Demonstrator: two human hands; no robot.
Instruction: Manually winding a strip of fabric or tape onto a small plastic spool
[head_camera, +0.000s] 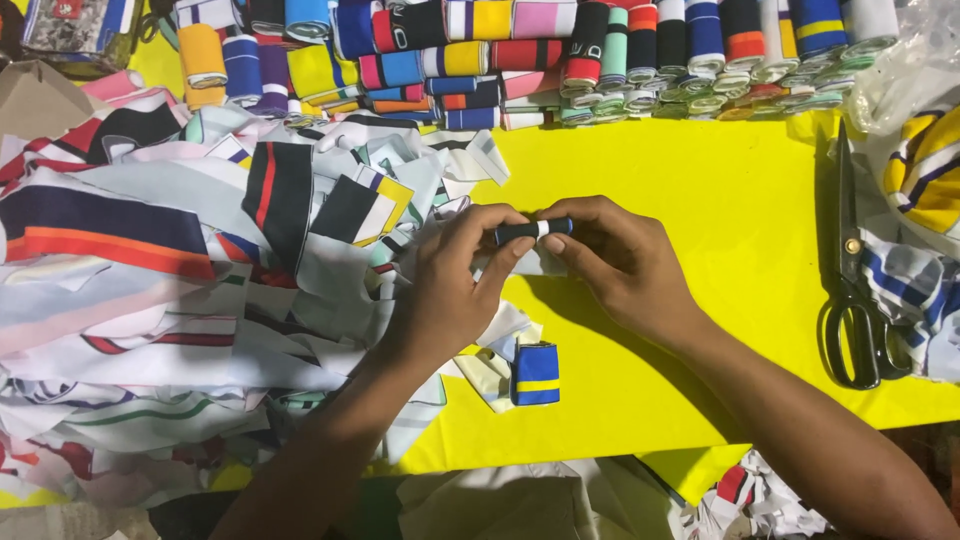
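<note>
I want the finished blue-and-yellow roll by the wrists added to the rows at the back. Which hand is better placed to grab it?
Probably the left hand: its wrist lies right beside the blue-and-yellow roll. Both hands now pinch the small dark roll; the right hand sits farther off.

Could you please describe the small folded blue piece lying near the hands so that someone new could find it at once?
Start at the yellow table, then look just below the left hand, toward the table's near edge. There lies the folded blue piece, a small blue block crossed by one yellow stripe. Unlike the loose, mostly white strips beside it, it is neatly folded.
</note>
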